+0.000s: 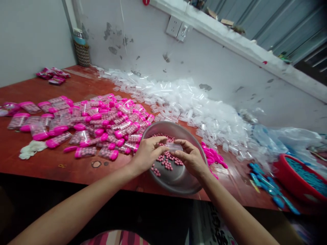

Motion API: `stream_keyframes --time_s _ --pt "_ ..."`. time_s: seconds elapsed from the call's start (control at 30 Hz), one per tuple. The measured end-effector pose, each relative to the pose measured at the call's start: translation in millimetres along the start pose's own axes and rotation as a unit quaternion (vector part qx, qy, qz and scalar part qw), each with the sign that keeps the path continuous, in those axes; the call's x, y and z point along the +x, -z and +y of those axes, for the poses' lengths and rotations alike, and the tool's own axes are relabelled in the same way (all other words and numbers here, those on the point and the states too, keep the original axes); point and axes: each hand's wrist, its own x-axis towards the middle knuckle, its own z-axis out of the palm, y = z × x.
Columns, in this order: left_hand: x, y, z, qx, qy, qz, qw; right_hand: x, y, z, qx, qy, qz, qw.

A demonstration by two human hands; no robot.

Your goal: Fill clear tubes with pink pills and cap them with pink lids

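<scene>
Over a round metal bowl [176, 180], a small clear plastic container [175, 147] lies sideways between my hands. My right hand [191, 157] grips it between thumb and fingers. At its other end, the thumb and fingers of my left hand [148, 153] close around the edge. Inside the bowl, pink round beads [167, 165] spread over the bottom, partly hidden by my hands. To the left lies a heap of clear containers filled with pink beads and topped with bright pink caps [109, 154]. Loose pink caps [213, 156] sit just right of the bowl.
A large pile of clear containers [184, 98] runs along the wall. On the right stand a red basin [283, 170] of blue pieces and some blue caps [265, 180]. White cloth [32, 149], pink packets [54, 75] and a woven holder [82, 53] are left on the reddish table [20, 166].
</scene>
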Motion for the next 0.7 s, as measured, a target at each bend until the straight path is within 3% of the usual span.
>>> stream_keyframes --time_s 0.1,0.23,0.37,0.47,0.63,0.7 --pt "-3 -6.1 5 -0.053 0.012 0.002 0.999 -12 2 1 -0.039 0.011 -0.008 0.999" --pt "-6 -12.7 8 -0.055 0.009 -0.02 0.998 -19 10 -2 -0.194 0.034 -0.081 0.977" --pt "-5 -9.4 5 -0.01 -0.014 -0.025 1.0 -17 19 -6 -0.303 -0.017 -0.092 0.948" --pt "-4 -5.3 1 0.014 -0.017 -0.016 1.0 -14 18 -8 -0.279 -0.05 -0.127 0.951" --pt "-2 -5.7 1 0.046 -0.075 -0.079 0.993 -16 1 -12 -0.167 -0.042 -0.183 0.968" --pt "-1 -5.8 3 0.057 -0.071 -0.081 0.993 -17 -4 -12 -0.142 -0.046 -0.198 0.969"
